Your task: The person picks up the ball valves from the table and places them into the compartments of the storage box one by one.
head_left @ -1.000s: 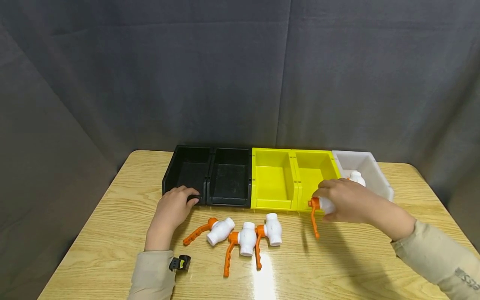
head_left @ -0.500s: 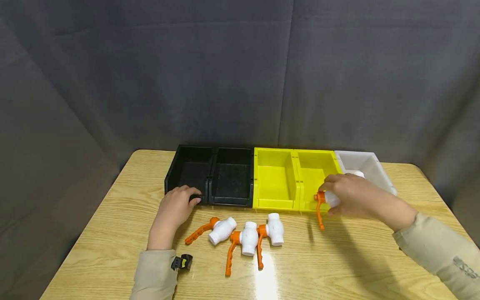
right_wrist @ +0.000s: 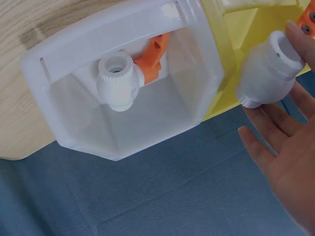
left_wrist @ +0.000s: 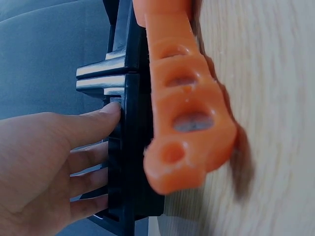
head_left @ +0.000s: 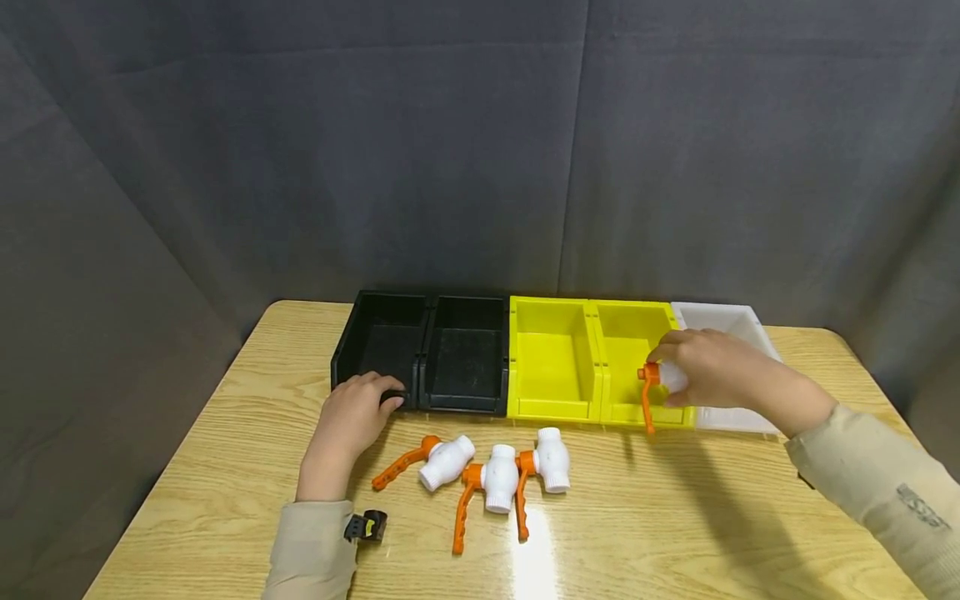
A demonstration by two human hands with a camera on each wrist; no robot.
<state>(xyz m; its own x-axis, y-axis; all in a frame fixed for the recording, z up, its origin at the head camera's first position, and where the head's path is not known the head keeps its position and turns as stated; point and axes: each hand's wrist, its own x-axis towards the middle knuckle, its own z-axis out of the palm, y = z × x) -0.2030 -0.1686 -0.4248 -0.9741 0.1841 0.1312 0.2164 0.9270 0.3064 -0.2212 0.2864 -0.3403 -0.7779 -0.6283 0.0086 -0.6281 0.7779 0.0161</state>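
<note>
My right hand (head_left: 712,365) holds a white ball valve (head_left: 672,377) with an orange lever handle, over the front of the right-hand yellow bin (head_left: 622,333). In the right wrist view, thumb and fingers grip this valve's white body (right_wrist: 268,73). Another ball valve (right_wrist: 118,83) lies in the white bin (right_wrist: 123,132), hidden behind the right hand in the head view. My left hand (head_left: 352,414) grips the front rim of the leftmost black bin (head_left: 386,342), thumb outside and fingers over the edge. An orange valve handle (left_wrist: 187,103) appears close in the left wrist view.
Three more ball valves, left (head_left: 447,461), middle (head_left: 500,479) and right (head_left: 553,461), lie on the wooden table (head_left: 225,467) before the bins. A second black bin (head_left: 463,350) and another yellow bin (head_left: 551,358) complete the row. Grey cloth (head_left: 450,150) hangs behind.
My right hand has moved a little back and to the right with its ball valve, now covering the valve in the white bin. My left hand stays on the black bin's rim.
</note>
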